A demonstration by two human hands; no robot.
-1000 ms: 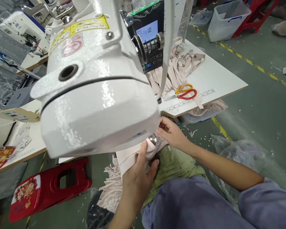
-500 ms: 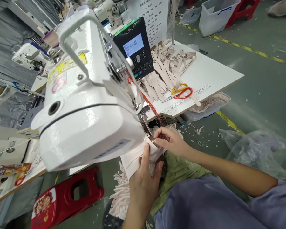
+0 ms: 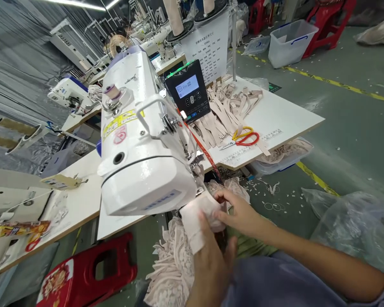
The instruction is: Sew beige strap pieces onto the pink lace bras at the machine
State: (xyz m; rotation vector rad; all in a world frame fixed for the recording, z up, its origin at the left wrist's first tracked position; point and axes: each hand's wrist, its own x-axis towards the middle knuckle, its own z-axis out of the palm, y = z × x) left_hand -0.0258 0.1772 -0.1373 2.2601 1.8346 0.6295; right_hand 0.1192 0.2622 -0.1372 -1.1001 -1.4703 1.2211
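A pale pink fabric piece (image 3: pixel 193 217) lies at the needle end of the white sewing machine (image 3: pixel 147 179). My left hand (image 3: pixel 211 256) rests on this fabric from below in the view, fingertips on its surface and thumb apart. On the right side, my right hand (image 3: pixel 238 213) pinches the fabric's edge between thumb and fingers. More pale lace fabric (image 3: pixel 174 260) hangs below the machine, left of my left hand. A red patterned strip (image 3: pixel 205 149) runs down beside the needle area.
Yellow-and-red scissors (image 3: pixel 245 137) and many beige straps (image 3: pixel 224 111) lie on the white table (image 3: pixel 294 115). A control panel (image 3: pixel 188 91) stands behind the machine. A red stool (image 3: pixel 89 268) is at the lower left, a plastic bag (image 3: pixel 355 226) at the right.
The view has shifted back, showing more of the machine. Both hands and the fabric have come away from the needle area toward me, and the fabric now lies flatter.
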